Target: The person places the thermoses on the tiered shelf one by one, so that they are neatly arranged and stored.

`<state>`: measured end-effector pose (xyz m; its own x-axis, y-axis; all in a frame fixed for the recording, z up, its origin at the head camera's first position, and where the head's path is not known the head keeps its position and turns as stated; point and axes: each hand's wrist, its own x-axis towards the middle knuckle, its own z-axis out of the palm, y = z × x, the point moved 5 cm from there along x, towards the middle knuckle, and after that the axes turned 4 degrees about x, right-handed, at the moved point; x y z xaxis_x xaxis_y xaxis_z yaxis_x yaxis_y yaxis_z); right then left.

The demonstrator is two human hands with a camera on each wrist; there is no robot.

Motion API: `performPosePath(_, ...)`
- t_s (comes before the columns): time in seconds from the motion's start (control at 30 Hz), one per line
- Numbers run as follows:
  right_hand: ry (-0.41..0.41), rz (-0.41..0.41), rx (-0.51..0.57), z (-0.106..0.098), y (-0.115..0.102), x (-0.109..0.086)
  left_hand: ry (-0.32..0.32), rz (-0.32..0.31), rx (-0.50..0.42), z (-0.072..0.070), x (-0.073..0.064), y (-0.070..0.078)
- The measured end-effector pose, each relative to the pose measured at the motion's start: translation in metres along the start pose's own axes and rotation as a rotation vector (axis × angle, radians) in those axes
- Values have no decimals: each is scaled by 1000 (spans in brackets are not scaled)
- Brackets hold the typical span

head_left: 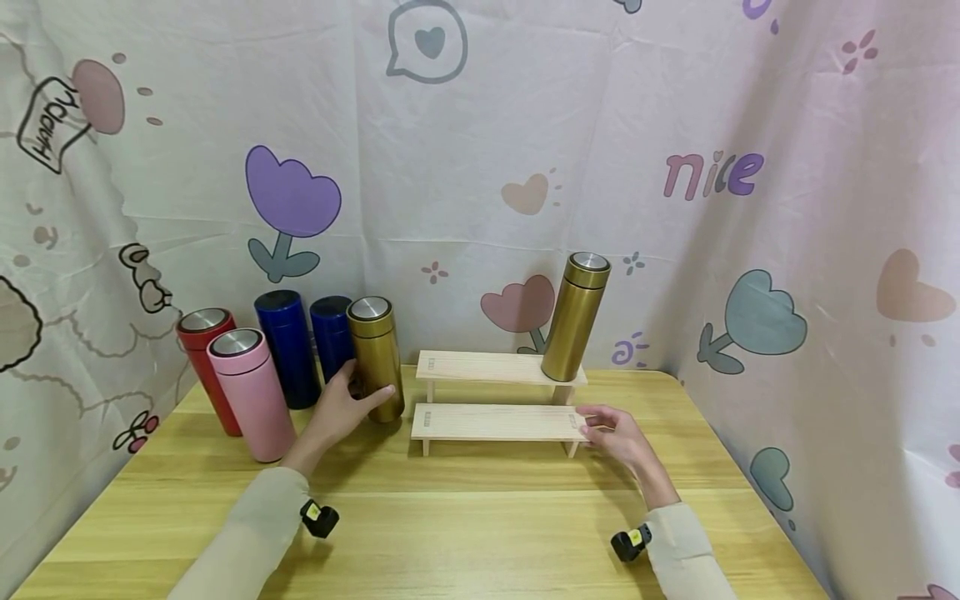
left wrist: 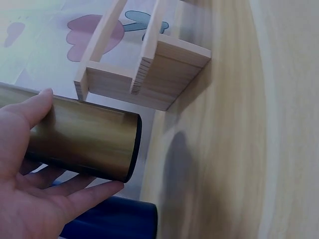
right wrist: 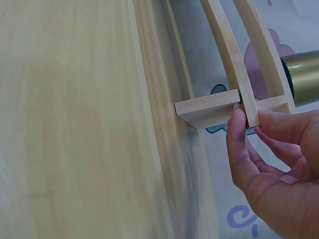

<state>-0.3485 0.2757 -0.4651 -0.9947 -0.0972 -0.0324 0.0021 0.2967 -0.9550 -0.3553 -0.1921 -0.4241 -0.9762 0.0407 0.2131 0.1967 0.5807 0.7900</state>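
Note:
My left hand (head_left: 341, 410) holds a gold thermos flask (head_left: 380, 358), thumb on one side and fingers on the other. In the left wrist view, the flask's dark base (left wrist: 133, 149) is close over the table, near the stand's end. At the other end, my right hand (head_left: 619, 437) pinches the lower board (head_left: 491, 422) of a two-tier wooden stand between thumb and fingers, also visible in the right wrist view, where the fingertips (right wrist: 238, 117) meet the board's edge. Another gold flask (head_left: 576, 321) stands at the right end of the upper board (head_left: 476, 367).
Left of my left hand stand a pink flask (head_left: 255, 400), a red flask (head_left: 213, 379) and two blue flasks, one tall (head_left: 288, 350) and one (head_left: 332, 333) partly behind the held gold flask. A printed curtain (head_left: 465, 167) hangs behind the wooden table (head_left: 450, 533).

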Motion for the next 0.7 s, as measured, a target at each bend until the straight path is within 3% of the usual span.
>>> performPosePath(0.37,-3,4,6,1,-1,-1,1,-4,9,-8,1,10)
performPosePath(0.7,9,3,-10,0,0,-1,29,40,7,-15,3,20)
